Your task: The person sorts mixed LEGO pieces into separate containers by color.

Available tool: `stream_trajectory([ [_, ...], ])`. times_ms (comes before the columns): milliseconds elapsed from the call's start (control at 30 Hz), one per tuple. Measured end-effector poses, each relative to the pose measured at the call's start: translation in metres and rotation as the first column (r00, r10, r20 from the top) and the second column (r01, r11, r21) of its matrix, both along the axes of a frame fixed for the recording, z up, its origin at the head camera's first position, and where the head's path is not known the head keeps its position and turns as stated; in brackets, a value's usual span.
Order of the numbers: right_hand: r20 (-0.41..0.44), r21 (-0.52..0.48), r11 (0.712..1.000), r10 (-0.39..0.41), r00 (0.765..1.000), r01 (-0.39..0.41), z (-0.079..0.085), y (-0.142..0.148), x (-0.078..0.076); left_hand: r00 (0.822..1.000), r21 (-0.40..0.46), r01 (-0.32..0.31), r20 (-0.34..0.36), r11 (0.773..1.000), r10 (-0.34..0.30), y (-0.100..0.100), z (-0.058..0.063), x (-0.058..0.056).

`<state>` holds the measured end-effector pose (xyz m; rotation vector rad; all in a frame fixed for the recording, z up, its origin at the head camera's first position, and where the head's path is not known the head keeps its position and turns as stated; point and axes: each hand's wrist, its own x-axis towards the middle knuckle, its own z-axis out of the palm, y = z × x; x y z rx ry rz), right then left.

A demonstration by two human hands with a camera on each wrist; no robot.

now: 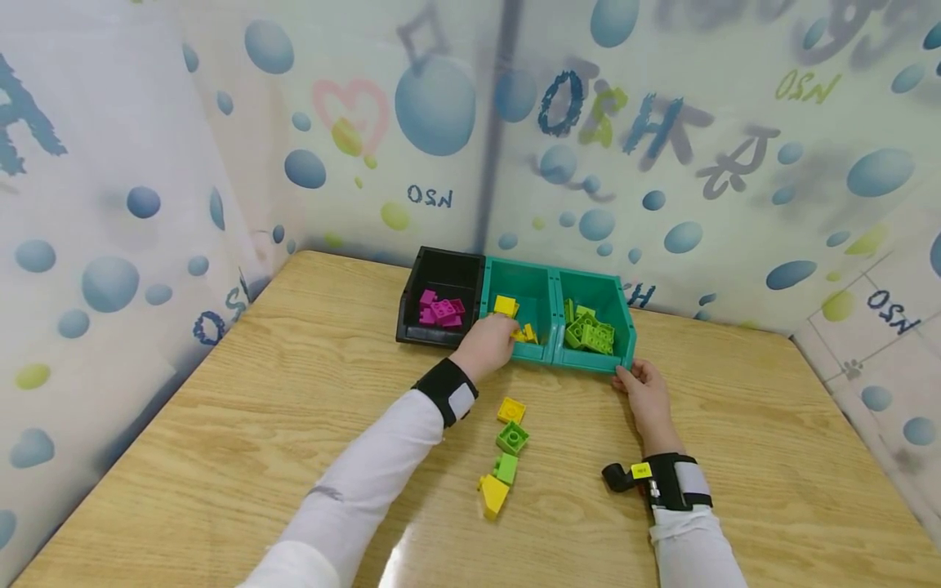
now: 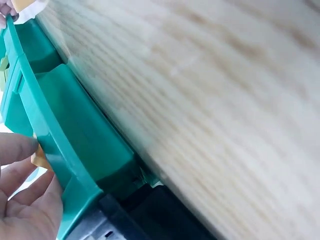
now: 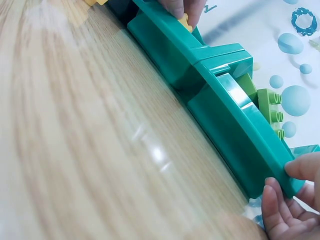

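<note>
At the front of the middle teal bin (image 1: pixel 518 349), my left hand (image 1: pixel 485 347) pinches a yellow building block (image 2: pixel 40 156) between thumb and fingers, partly behind the bin's rim. More yellow blocks (image 1: pixel 506 306) lie in that bin. My right hand (image 1: pixel 648 398) grips the front right corner of the right teal bin (image 3: pixel 235 145), its thumb over the rim and its fingers underneath. Light-green blocks (image 1: pixel 594 336) sit in the right bin. On the left, a black bin (image 1: pixel 450 265) holds magenta blocks (image 1: pixel 443 311). The three bins stand side by side.
In front of the bins, a loose line on the wooden table (image 1: pixel 294 392) runs toward me: a yellow block (image 1: pixel 511 410), a green block (image 1: pixel 512 438), another green block (image 1: pixel 506 469) and a yellow sloped block (image 1: pixel 492 496). A patterned curtain (image 1: pixel 456 196) hangs behind the table.
</note>
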<state>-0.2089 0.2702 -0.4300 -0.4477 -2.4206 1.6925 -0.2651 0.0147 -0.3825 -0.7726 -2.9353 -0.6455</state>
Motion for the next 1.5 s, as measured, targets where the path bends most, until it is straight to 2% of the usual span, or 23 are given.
stream_trajectory([
  [200,-0.064,-0.034,0.999,0.021,0.998,-0.023,-0.003,0.001,0.002,1.0,-0.062,-0.017,0.018,0.998,0.018,0.003,-0.001,0.0],
  [233,-0.098,-0.07,0.997,0.031,0.995,-0.038,-0.004,0.001,0.004,1.0,-0.082,-0.018,0.02,0.996,0.019,0.004,-0.001,0.001],
  [333,-0.125,-0.085,0.995,0.044,0.991,-0.055,-0.004,0.001,0.005,1.0,-0.172,0.013,0.023,0.985,-0.009,0.006,-0.003,0.001],
  [433,-0.099,-0.075,0.997,0.028,0.995,-0.036,-0.004,0.0,0.004,0.998,-0.231,0.056,0.042,0.971,-0.047,0.007,-0.005,0.003],
  [500,-0.051,-0.037,0.999,0.014,0.999,-0.016,-0.003,-0.002,0.002,0.996,-0.247,0.077,0.058,0.966,-0.065,0.007,-0.006,0.003],
  [633,-0.02,-0.026,1.0,0.003,1.0,-0.004,-0.001,-0.002,0.0,0.995,-0.187,0.071,0.075,0.98,-0.058,0.006,-0.007,0.004],
  [800,-0.022,-0.024,1.0,0.007,1.0,-0.008,-0.002,0.0,0.0,0.995,-0.094,0.079,0.069,0.992,-0.072,0.004,-0.006,0.006],
  [1033,-0.03,-0.05,0.999,0.0,1.0,-0.001,-0.003,0.001,-0.001,0.988,-0.038,0.149,-0.024,0.988,-0.15,-0.001,-0.005,0.013],
  [1133,-0.031,-0.048,0.999,0.0,1.0,-0.001,-0.001,0.0,0.0,0.972,-0.044,0.231,-0.039,0.972,-0.233,-0.001,-0.003,0.017],
  [1300,-0.033,-0.043,0.999,-0.004,0.999,0.003,-0.002,0.0,-0.001,0.913,-0.1,0.407,0.038,0.908,-0.406,0.0,0.002,0.028],
  [1400,-0.025,-0.032,0.999,-0.007,1.0,0.007,-0.002,0.001,-0.001,0.892,-0.139,0.452,0.072,0.881,-0.446,0.002,0.006,0.036],
  [1500,-0.024,-0.028,1.0,-0.009,1.0,0.009,-0.002,0.001,-0.001,0.881,-0.155,0.472,0.083,0.868,-0.465,0.002,0.008,0.04],
])
